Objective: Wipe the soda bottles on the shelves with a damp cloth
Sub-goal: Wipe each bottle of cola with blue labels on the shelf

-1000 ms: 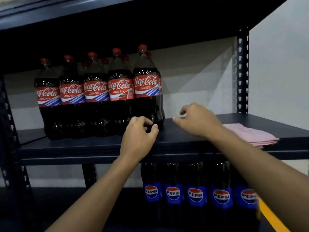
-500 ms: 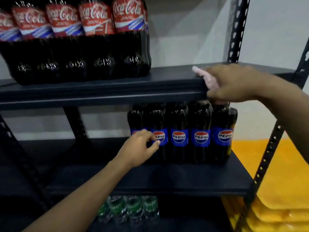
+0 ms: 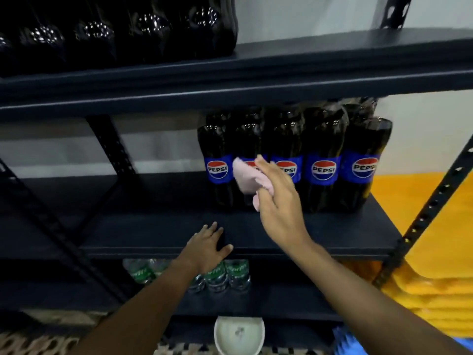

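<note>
Down from the edge of the upper shelf (image 3: pixel 307 73) has come the right hand (image 3: pixel 279 201), and the pink cloth (image 3: pixel 245 179) has come with it; half a second ago that hand lay on the cloth up there. It is now in front of the soda bottles (image 3: pixel 323 162) on the middle shelf (image 3: pixel 153 237). The left hand (image 3: pixel 207 248), which was at the label of one of those bottles, has dropped to the front edge of the same shelf. In the head view the right grip is closed on the cloth, which is bunched between the thumb and the longer fingers. The cloth covers the blue label of the second bottle from the left, though the blur hides whether it presses on the plastic. Five bottles with blue labels stand upright in the front row, touching side by side at the right end of the shelf, with more dark shoulders behind them. The left grip is released: its fingers lie spread and flat on the shelf board, with the thumb along the front lip, and it holds nothing. On the upper shelf stand dark bottles (image 3: pixel 128 29), of which only the lower bodies show. Below the middle shelf, just under the left wrist, a cluster of green bottles (image 3: pixel 230 271) sits on a lower shelf. A white bowl (image 3: pixel 239 334) stands at the bottom edge of the view. A stack of yellow material (image 3: pixel 422 278) lies beyond the slotted post (image 3: pixel 435 201) on the right.
</note>
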Demonstrator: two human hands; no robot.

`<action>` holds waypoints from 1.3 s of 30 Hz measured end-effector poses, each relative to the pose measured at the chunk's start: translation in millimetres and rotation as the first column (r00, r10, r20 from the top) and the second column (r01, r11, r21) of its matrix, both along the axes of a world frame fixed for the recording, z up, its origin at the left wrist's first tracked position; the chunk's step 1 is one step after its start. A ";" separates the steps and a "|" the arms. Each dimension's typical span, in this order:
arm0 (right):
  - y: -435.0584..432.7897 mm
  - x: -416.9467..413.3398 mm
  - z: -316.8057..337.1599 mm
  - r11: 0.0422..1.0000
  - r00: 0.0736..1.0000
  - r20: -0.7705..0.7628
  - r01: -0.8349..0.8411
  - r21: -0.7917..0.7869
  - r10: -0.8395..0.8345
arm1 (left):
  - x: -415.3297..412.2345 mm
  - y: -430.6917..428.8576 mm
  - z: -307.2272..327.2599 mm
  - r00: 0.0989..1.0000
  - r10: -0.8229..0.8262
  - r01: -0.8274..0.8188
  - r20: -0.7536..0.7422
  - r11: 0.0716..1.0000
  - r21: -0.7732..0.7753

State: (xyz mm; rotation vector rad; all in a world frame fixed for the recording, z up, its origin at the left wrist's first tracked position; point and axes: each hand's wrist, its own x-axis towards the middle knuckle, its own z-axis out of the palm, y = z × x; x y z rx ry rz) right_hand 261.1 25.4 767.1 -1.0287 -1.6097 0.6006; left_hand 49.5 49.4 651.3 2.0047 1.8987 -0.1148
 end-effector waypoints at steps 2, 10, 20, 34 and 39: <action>6.7 -13.9 -20.1 0.959 0.990 -0.140 -0.039 -0.280 0.000 | -0.4 -3.3 3.7 1.000 -0.018 0.018 0.016 1.000 0.006; 32.1 -56.9 -51.1 0.875 0.953 -0.285 -0.050 -0.481 -0.102 | -36.7 1.1 1.0 0.991 -0.051 0.046 0.120 0.998 0.042; 11.7 -123.8 -127.9 0.826 0.455 0.827 0.284 -0.487 0.330 | -107.0 31.3 -10.1 0.966 -0.247 0.241 0.079 0.967 0.083; 23.7 -137.6 -131.1 0.894 0.427 0.901 0.374 -0.246 0.069 | -114.1 24.5 -20.5 0.947 -0.319 0.308 0.042 0.937 0.167; 34.3 -126.0 -129.7 0.880 0.457 0.886 0.384 -0.280 0.082 | -93.1 38.7 1.8 0.945 -0.071 0.003 0.320 0.978 0.209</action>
